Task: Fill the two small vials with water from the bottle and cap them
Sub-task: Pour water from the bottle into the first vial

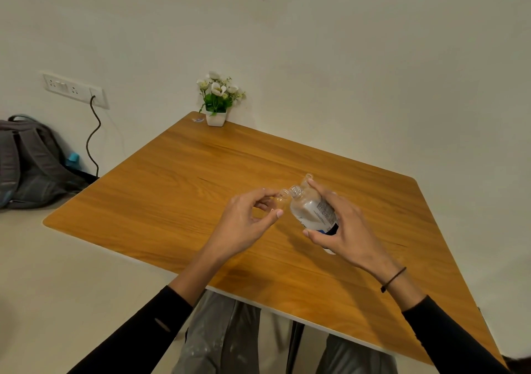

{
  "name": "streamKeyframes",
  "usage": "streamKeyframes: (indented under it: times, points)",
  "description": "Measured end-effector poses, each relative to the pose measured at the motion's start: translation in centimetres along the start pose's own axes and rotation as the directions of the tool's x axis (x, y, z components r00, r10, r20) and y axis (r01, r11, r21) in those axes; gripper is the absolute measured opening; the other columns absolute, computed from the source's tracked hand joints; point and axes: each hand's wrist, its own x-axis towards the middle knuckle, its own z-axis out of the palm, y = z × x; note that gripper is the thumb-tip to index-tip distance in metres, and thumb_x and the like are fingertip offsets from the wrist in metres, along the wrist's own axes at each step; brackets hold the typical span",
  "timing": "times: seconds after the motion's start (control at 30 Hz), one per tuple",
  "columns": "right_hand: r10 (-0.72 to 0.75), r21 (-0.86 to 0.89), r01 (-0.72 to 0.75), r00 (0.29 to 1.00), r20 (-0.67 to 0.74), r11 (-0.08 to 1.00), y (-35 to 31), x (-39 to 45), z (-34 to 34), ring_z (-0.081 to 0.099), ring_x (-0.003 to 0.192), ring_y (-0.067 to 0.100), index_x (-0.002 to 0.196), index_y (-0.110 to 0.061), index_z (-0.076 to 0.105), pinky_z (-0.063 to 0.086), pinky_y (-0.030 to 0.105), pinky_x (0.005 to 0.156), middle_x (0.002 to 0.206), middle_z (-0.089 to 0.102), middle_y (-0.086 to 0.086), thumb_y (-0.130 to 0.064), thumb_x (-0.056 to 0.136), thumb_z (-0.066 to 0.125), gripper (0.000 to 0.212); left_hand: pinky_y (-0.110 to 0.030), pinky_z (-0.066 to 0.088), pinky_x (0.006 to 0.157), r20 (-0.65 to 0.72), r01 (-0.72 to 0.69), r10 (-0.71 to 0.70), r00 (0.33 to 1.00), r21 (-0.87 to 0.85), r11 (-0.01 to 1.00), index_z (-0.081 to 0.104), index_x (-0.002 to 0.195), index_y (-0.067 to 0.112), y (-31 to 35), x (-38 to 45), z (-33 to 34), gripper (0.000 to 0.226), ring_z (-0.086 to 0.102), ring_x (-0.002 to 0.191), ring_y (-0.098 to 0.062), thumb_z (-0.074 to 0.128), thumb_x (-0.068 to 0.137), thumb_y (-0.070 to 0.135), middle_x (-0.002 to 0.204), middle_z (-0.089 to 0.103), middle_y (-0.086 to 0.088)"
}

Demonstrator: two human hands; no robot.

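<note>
Over the middle of the wooden table [178, 190], my right hand [342, 224] grips a clear water bottle [311, 211] with a white and blue label, tilted so its uncapped mouth points left. My left hand [247, 218] pinches a small clear vial [280, 200] between thumb and fingers, its open mouth right beside the bottle's mouth. A second small clear vial [308, 177] stands on the table just behind the bottle, partly hidden by my right fingers. No caps are visible.
A white pot of white flowers [217, 100] stands at the table's far corner, with a small round object [198, 120] beside it. A grey backpack [28, 161] lies on the floor at the left, under a wall socket with a cable [93, 135].
</note>
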Motion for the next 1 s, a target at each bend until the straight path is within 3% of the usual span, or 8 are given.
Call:
streamKeyframes:
  times: [0.13, 0.47, 0.6, 0.8, 1.0]
  points:
    - [-0.002, -0.017, 0.003, 1.000, 0.016, 1.000, -0.1, 0.2, -0.2, 0.056, 0.127, 0.013, 0.163, -0.054, 0.025, 0.052, 0.053, 0.106, 0.150, 0.056, -0.014, -0.066, 0.079, 0.076, 0.099, -0.011, 0.056, 0.069, -0.005, 0.002, -0.002, 1.000, 0.016, 1.000, 0.073, 0.128, 0.025, 0.0, 0.1, 0.1, 0.037, 0.069, 0.097, -0.003, 0.081, 0.092, 0.023, 0.102, 0.075, 0.010]
    - [-0.015, -0.024, 0.016, 0.999, 0.049, 1.000, -0.3, 0.1, -0.7, 0.057, 0.127, 0.012, 0.160, -0.051, 0.034, 0.053, 0.053, 0.104, 0.147, 0.058, -0.019, -0.058, 0.080, 0.082, 0.093, -0.012, 0.058, 0.074, 0.008, -0.003, 0.002, 1.000, 0.037, 0.999, 0.072, 0.130, 0.024, 0.1, -0.2, -0.3, 0.038, 0.068, 0.101, 0.002, 0.080, 0.093, 0.023, 0.104, 0.071, 0.021]
    - [-0.027, -0.047, 0.031, 0.997, 0.072, 0.998, -0.3, 0.5, -1.3, 0.059, 0.122, 0.012, 0.158, -0.049, 0.037, 0.053, 0.051, 0.102, 0.143, 0.060, -0.021, -0.055, 0.081, 0.083, 0.090, -0.014, 0.059, 0.069, 0.005, 0.002, -0.002, 1.000, 0.036, 0.999, 0.072, 0.130, 0.022, 0.0, -0.2, -0.4, 0.037, 0.068, 0.103, -0.003, 0.079, 0.094, 0.026, 0.107, 0.072, 0.017]
    - [-0.028, -0.096, 0.038, 0.994, 0.107, 0.995, -0.4, 0.8, -1.9, 0.056, 0.118, 0.010, 0.158, -0.050, 0.036, 0.051, 0.049, 0.102, 0.140, 0.060, -0.019, -0.053, 0.082, 0.084, 0.090, -0.022, 0.063, 0.076, 0.018, -0.006, 0.005, 1.000, 0.062, 0.998, 0.072, 0.132, 0.025, 0.0, -0.3, -0.7, 0.038, 0.067, 0.104, 0.000, 0.078, 0.094, 0.030, 0.109, 0.072, 0.016]
    - [-0.038, -0.117, 0.054, 0.990, 0.139, 0.992, -0.3, 1.0, -2.3, 0.056, 0.121, 0.012, 0.159, -0.050, 0.035, 0.052, 0.049, 0.103, 0.144, 0.059, -0.016, -0.061, 0.080, 0.078, 0.090, -0.024, 0.064, 0.075, 0.019, 0.004, -0.005, 1.000, 0.058, 0.998, 0.072, 0.131, 0.026, 0.0, -0.3, -0.7, 0.038, 0.067, 0.104, -0.001, 0.079, 0.094, 0.028, 0.109, 0.073, 0.013]
